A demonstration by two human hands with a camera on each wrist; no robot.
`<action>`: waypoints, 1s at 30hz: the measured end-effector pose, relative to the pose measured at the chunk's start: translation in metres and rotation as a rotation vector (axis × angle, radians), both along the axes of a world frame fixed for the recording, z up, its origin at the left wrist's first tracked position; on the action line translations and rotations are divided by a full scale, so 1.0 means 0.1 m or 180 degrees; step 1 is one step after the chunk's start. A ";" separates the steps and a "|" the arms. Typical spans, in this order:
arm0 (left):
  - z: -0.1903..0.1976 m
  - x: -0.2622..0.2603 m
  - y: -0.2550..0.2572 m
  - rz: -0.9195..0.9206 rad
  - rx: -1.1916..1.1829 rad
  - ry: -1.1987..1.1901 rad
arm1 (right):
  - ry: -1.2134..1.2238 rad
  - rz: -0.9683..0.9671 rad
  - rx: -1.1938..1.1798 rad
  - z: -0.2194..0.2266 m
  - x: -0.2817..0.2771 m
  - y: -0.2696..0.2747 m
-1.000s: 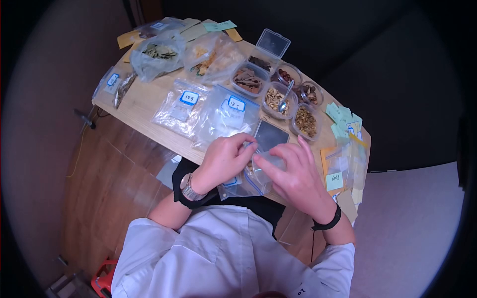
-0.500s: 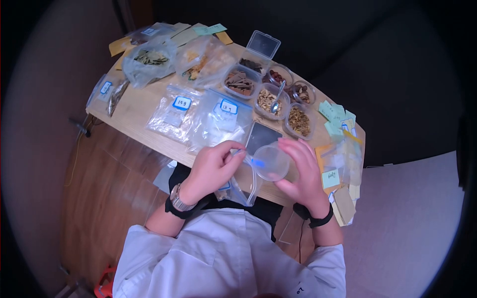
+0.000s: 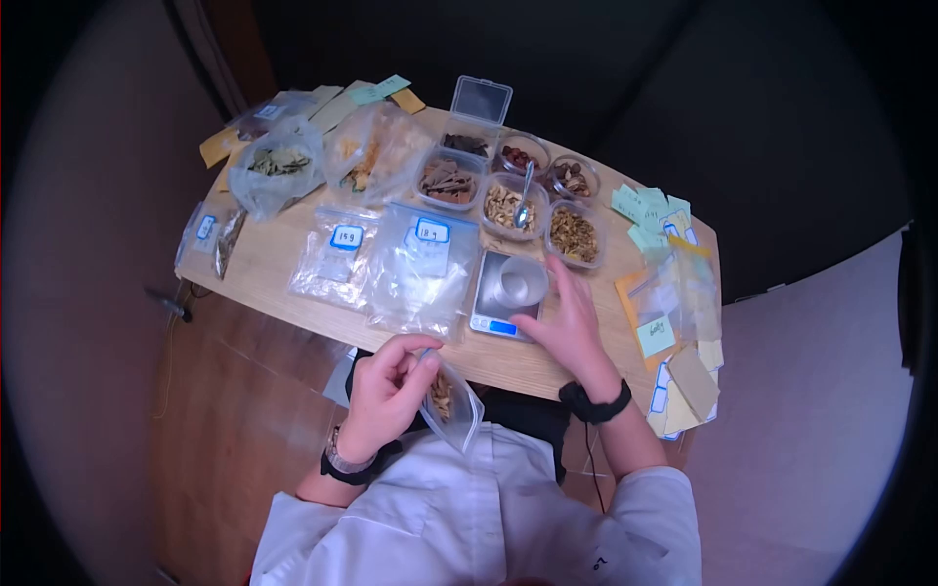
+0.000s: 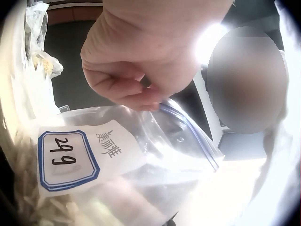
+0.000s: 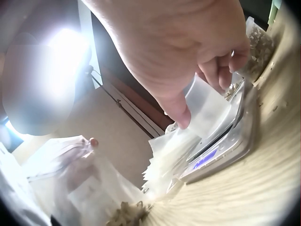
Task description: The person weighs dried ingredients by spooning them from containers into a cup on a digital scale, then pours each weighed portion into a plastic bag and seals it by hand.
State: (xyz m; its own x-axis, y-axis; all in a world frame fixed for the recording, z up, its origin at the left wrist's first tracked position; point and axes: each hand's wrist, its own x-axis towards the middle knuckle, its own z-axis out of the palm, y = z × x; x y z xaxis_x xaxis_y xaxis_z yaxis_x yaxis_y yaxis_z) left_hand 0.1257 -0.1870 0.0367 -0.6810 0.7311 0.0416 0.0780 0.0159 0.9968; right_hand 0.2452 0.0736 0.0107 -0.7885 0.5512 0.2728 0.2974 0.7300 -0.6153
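Observation:
My left hand [image 3: 386, 396] pinches the top edge of a clear zip bag [image 3: 457, 415] over the lap, with pale dried slices [image 3: 442, 396] inside. In the left wrist view its label [image 4: 68, 160] reads 29g, and the fingers [image 4: 136, 96] are curled at the blue zip. A translucent cup [image 3: 521, 283] stands on the small digital scale [image 3: 482, 311], whose display is lit blue. Beside the cup is my right hand [image 3: 575, 327], thumb and fingers spread around it. The right wrist view has the thumb [image 5: 178, 113] next to the cup [image 5: 207, 106]; contact is unclear.
Several tubs of dried goods stand behind the scale, one with a spoon [image 3: 526, 195]. Flat zip bags marked 15g [image 3: 332, 269] and 18g [image 3: 420, 283] lie left of it. Filled bags [image 3: 278, 176] are farther left; green notes [image 3: 650, 210] and envelopes [image 3: 694, 381] lie right.
The cup has gone from above the bag onto the scale, the right hand moving with it. My left hand and the bag have come down and back, off the table's front edge.

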 end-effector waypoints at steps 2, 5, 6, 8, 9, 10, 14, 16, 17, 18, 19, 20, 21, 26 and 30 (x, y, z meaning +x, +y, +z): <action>0.01 0.03 0.00 0.0127 0.0061 -0.0246 | 0.0109 -0.0086 0.0479 0.18 0.16 -0.14; -0.06 0.08 -0.02 0.0113 0.0259 -0.0594 | 0.0068 0.0532 -0.0614 0.40 0.58 -0.51; -0.06 0.09 -0.01 0.0063 0.0249 -0.0575 | 0.0194 0.1054 -0.0845 0.42 0.66 -0.63; -0.04 0.13 0.03 0.0119 0.0332 -0.0786 | 0.0537 0.1637 -0.0673 0.52 0.62 -0.91; -0.04 0.15 0.05 0.0052 0.0317 -0.0765 | 0.0569 0.1572 -0.0668 0.49 0.61 -1.02; -0.05 0.16 0.07 0.0038 0.0373 -0.0812 | 0.0532 0.1437 -0.0690 0.45 0.61 -1.12; 0.01 0.23 0.07 0.0259 0.0448 -0.1117 | 0.0970 0.1209 -0.0710 0.15 0.64 -1.09; -0.10 0.19 -0.03 0.0027 0.0578 -0.0751 | 0.0998 0.1040 -0.0829 0.21 0.67 -1.03; -0.18 0.14 -0.07 -0.0191 0.0717 -0.0415 | 0.0991 0.0887 -0.0945 0.23 0.67 -1.00; -0.24 0.06 -0.10 -0.0199 0.0693 -0.0404 | 0.1008 0.0877 -0.0965 0.23 0.68 -0.97; -0.31 -0.02 -0.13 -0.0177 0.0461 0.0258 | 0.1035 0.0835 -0.1309 0.22 0.69 -0.94; -0.34 -0.06 -0.12 -0.0161 0.0225 0.0912 | 0.1056 0.0787 -0.1656 0.22 0.70 -0.92; -0.38 -0.07 -0.09 -0.0085 0.0425 0.0956 | 0.1053 0.0761 -0.1697 0.20 0.71 -0.89; -0.38 0.12 -0.12 -0.0204 0.0957 -0.0382 | 0.1233 0.0724 -0.3014 0.14 0.75 -0.76; -0.36 0.15 -0.13 -0.0033 0.0777 -0.0461 | 0.0962 0.0666 -0.3707 0.03 0.81 -0.67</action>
